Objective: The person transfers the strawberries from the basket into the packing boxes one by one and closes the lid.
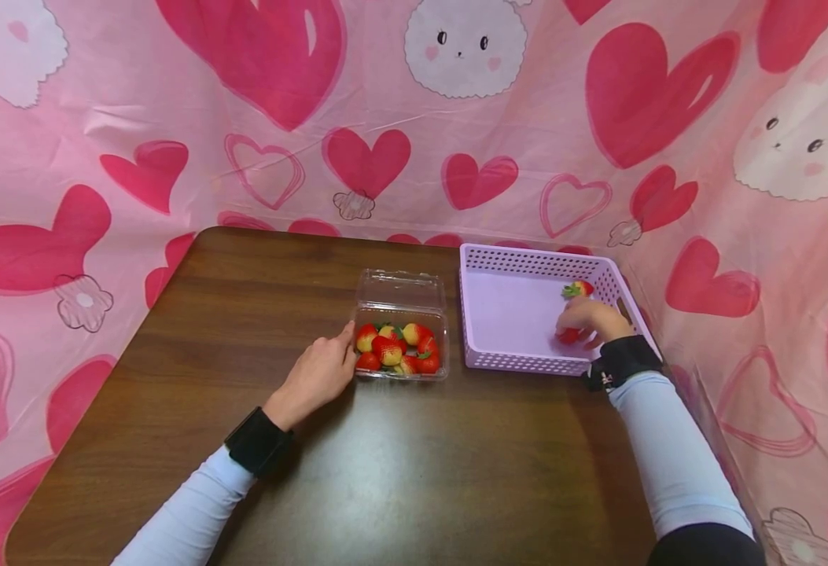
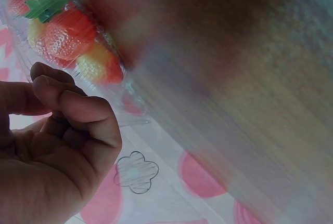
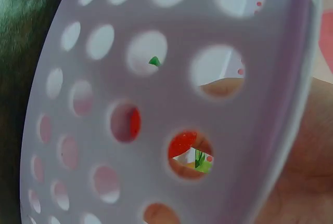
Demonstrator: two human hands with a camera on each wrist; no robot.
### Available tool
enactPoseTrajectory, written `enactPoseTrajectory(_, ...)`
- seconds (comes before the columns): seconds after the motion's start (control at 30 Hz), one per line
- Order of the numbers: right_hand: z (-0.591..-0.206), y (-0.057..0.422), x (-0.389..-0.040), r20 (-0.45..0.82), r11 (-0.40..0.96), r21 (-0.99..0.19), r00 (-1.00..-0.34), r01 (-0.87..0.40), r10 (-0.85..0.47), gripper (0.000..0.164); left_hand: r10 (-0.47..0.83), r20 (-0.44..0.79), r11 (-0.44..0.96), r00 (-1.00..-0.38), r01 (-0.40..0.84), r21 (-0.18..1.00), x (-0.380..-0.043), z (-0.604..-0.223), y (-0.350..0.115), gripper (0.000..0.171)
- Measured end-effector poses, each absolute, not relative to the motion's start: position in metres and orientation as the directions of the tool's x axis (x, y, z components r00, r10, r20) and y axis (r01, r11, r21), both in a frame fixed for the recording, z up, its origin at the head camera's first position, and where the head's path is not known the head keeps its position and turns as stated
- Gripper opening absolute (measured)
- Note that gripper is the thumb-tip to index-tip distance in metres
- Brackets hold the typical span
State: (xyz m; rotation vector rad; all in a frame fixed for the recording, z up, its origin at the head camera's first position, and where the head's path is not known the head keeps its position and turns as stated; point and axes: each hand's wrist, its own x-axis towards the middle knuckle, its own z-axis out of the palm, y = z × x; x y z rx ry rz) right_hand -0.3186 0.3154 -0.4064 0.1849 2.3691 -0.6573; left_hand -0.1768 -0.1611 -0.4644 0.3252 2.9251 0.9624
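A clear plastic container [image 1: 401, 292] with its lid folded back stands on the table, holding several red and yellowish strawberries [image 1: 388, 351]. My left hand [image 1: 320, 368] is at its left side, curled fingers and thumb holding the edge; the left wrist view shows these fingers [image 2: 86, 107] close beside the fruit. Inside the purple basket [image 1: 509, 314], my right hand [image 1: 594, 318] pinches a strawberry [image 1: 568, 336], mostly hidden under the fingers. Behind it another strawberry [image 1: 582, 288] with green leaves lies on the basket floor. Through the perforated basket wall [image 3: 156, 94], the right wrist view shows bits of red fruit and fingers.
The brown wooden table [image 1: 399, 479] carries the container and, to its right, the basket. A pink cloth [image 1: 378, 110] with hearts and rabbit faces hangs behind and along the sides. The basket's raised wall stands close to the right wrist.
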Motion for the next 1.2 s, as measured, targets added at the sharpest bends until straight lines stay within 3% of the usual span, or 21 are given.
enactPoseTrajectory(0.57, -0.406, 0.293, -0.310, -0.627, 0.889, -0.402, -0.773, 0.217, -0.095, 0.042, 0.208, 0.004, 0.790, -0.978, 0.170, 0.590, -0.178, -0.461, -0.162, 0.059)
enactPoseTrajectory(1.2, -0.408, 0.271, -0.307, -0.495, 0.918, -0.393, -0.855, 0.060, -0.156, 0.031, 0.210, 0.000, 0.779, -0.978, 0.167, 0.604, -0.177, -0.463, -0.161, 0.059)
